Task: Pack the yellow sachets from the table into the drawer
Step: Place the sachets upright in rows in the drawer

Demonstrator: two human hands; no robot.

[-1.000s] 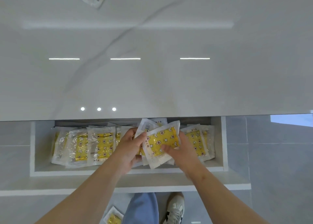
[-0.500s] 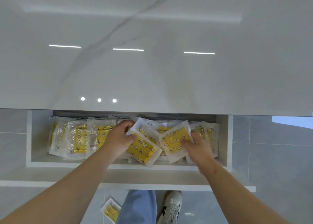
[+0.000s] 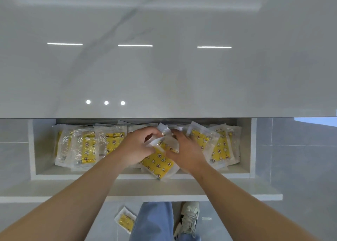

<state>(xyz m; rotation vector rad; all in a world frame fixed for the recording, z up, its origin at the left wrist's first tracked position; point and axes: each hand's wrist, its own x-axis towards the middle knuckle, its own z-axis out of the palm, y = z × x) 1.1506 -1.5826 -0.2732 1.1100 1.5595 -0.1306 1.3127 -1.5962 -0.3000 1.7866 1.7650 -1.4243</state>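
The white drawer (image 3: 127, 176) stands pulled out under the table edge and holds several yellow sachets in clear wrappers, upright in a row at its left (image 3: 87, 147) and right (image 3: 219, 148). Both hands meet over the drawer's middle. My left hand (image 3: 135, 147) and my right hand (image 3: 186, 149) pinch the clear top edges of sachets (image 3: 165, 139) between them. One yellow sachet (image 3: 157, 163) leans forward below the hands, its lower corner over the drawer's front wall. What lies behind the hands is hidden.
The glossy white marble table top (image 3: 164, 67) fills the upper view and overhangs the drawer's back. One more yellow sachet (image 3: 125, 220) lies on the grey floor tiles beside a blue trouser leg (image 3: 153, 220) and a white shoe (image 3: 188, 219).
Both hands went deeper into the drawer and came together at its middle. The sachets they held apart are now bunched, and one has tipped forward against the front wall.
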